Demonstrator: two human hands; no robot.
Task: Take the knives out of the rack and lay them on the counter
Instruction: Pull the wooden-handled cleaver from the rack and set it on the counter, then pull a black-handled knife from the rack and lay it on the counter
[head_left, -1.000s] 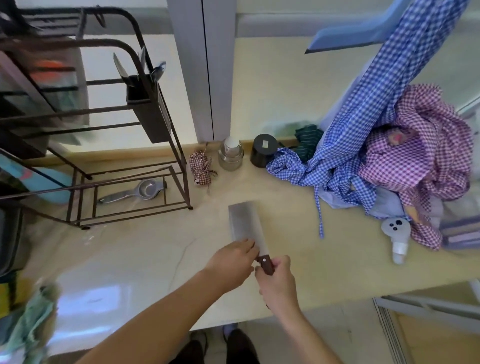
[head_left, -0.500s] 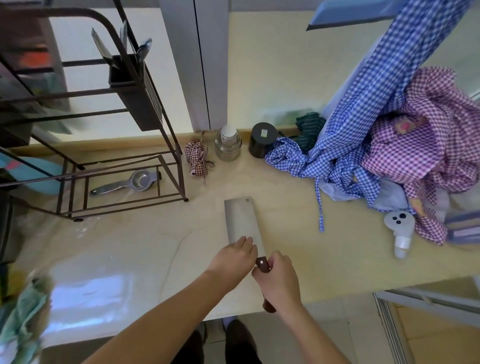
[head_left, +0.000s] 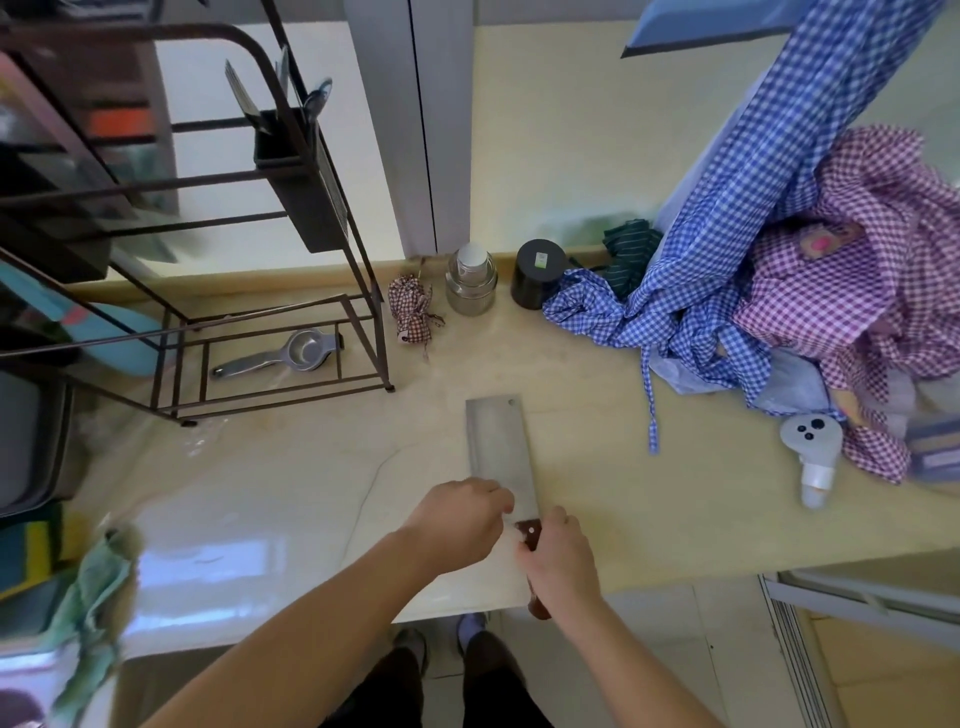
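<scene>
A steel cleaver (head_left: 496, 451) with a brown wooden handle lies flat on the pale counter (head_left: 291, 483), blade pointing away from me. My right hand (head_left: 561, 564) is closed around its handle near the counter's front edge. My left hand (head_left: 460, 522) rests on the rear part of the blade, fingertips touching the steel. The dark metal rack (head_left: 291, 228) stands at the back left; its black holder box (head_left: 301, 182) holds more blades and utensils sticking up.
A metal citrus squeezer (head_left: 285, 354) lies under the rack. A small checked pouch (head_left: 413, 312), glass jar (head_left: 471, 283) and black canister (head_left: 537, 278) stand at the wall. Blue and purple checked cloths (head_left: 779, 291) pile at right beside a white controller (head_left: 811, 449). A green rag (head_left: 93, 587) lies front left.
The cleaver has come down flat onto the counter and slid slightly toward me, with both hands following it. The view has tilted a little.
</scene>
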